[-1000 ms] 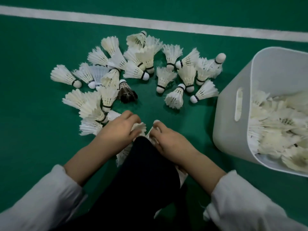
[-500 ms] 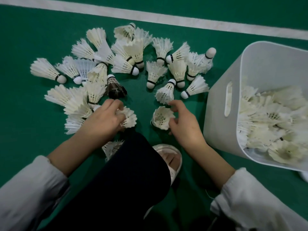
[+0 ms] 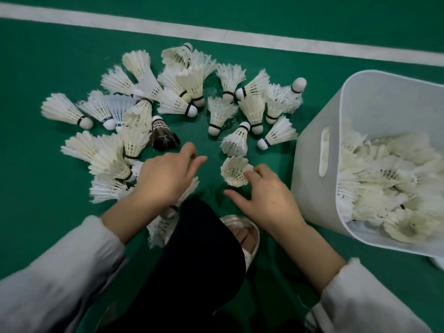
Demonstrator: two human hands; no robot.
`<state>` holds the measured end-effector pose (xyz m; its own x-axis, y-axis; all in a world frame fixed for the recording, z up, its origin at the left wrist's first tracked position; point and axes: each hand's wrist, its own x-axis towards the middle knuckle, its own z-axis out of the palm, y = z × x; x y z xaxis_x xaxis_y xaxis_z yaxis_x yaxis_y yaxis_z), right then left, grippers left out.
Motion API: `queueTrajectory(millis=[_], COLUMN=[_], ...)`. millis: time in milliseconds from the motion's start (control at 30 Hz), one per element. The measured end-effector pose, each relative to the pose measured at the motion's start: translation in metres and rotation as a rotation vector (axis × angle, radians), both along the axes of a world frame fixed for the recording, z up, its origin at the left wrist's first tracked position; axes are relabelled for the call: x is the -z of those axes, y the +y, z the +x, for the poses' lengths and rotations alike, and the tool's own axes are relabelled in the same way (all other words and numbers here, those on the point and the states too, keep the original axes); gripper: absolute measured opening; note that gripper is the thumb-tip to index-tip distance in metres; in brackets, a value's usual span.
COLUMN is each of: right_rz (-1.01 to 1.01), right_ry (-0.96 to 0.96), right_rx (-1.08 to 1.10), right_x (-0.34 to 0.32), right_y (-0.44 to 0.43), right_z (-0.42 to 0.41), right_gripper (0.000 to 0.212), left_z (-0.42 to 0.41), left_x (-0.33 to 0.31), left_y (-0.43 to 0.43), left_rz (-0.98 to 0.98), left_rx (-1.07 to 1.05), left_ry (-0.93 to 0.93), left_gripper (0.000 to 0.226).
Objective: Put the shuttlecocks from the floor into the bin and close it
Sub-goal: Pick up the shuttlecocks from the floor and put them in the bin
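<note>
1. Green court floor (image 3: 28,188) fills the view, with a white line (image 3: 216,37) across the far side. Loose shuttlecocks (image 3: 192,87) lie in an arc from the left round to the white bin (image 3: 310,164) on the right, which stands open and already holds a good many.
2. Half a second ago the right hand (image 3: 271,200) pinched the upturned shuttlecock (image 3: 234,171). Now its bent fingertips (image 3: 249,173) only rest on the near rim, with the thumb (image 3: 231,193) spread clear, so this is no closed grip.
3. The left hand (image 3: 165,181) has pushed farther out toward the dark shuttlecock (image 3: 163,137), its upper fingers loosely extended. White feathers (image 3: 191,187) show beneath the palm, and I cannot tell whether it grips them.
4. The upturned shuttlecock sits in the same spot on the floor, so nothing seems to have reached the bin in this last second. Most of the pile is likely still to be moved, and no lid is in view.
5. The bin's left wall, with its handle slot (image 3: 324,152), stands just beside the right hand, so a lift over the rim should be short.
6. A dark knee (image 3: 199,248) and a shoe (image 3: 245,234) crowd the near side between the arms. Bare floor between the hands leaves room to work.
</note>
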<state>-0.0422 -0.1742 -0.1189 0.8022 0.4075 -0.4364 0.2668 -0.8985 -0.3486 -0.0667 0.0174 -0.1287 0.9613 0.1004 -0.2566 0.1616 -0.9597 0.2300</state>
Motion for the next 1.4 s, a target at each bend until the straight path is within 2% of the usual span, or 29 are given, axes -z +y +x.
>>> queueTrajectory(millis=[133,233,333,400,567,633,833,967,1067,1233,1400], right_rz=[-0.088,-0.117,-0.112,-0.052,0.215,0.302,0.403,0.286,0.183,0.021,-0.137], right_ry=[-0.078,-0.11,-0.136,-0.145,-0.155,-0.188,-0.213,-0.206,-0.168,0.036,0.332], right_rx=[-0.006,-0.019,-0.075,-0.056,0.022,0.043,0.045,0.016,0.129,0.305,0.18], right_x=[0.0,0.0,0.001,-0.002,-0.02,-0.034,-0.11,-0.162,-0.176,-0.145,-0.105], right_y=[-0.008,-0.007,-0.005,-0.006,-0.008,-0.006,-0.022,-0.079,-0.139,-0.216,-0.235], right_z=[-0.001,-0.004,-0.007,-0.007,0.003,0.011,0.051,0.071,0.074,0.06,0.05], right_gripper=[0.027,0.019,0.015,0.014,0.016,0.015,0.01,0.01,0.013,0.014,0.011], left_z=[0.035,0.056,0.068,0.07,0.056,0.049,0.046,0.05,0.049,0.039,0.034], left_x=[0.022,0.041,0.049,0.045,0.022,0.005,-0.058,-0.092,-0.103,-0.111,-0.119], left_y=[-0.016,-0.032,-0.039,-0.036,-0.023,-0.019,-0.028,-0.055,-0.08,-0.113,-0.132], left_rz=[0.057,0.031,-0.056,-0.103,-0.308,-0.351,-0.378,-0.377,-0.39,-0.436,-0.47], left_rx=[0.105,0.129,0.009,-0.055,-0.159,-0.213,-0.206,-0.122,-0.054,0.054,0.14], left_ry=[-0.077,0.018,0.043,-0.006,-0.05,-0.09,-0.226,-0.246,-0.21,-0.149,-0.175], left_gripper=[0.043,0.049,0.03,0.02,0.019,0.026,0.019,0.019,0.018,0.017,0.011])
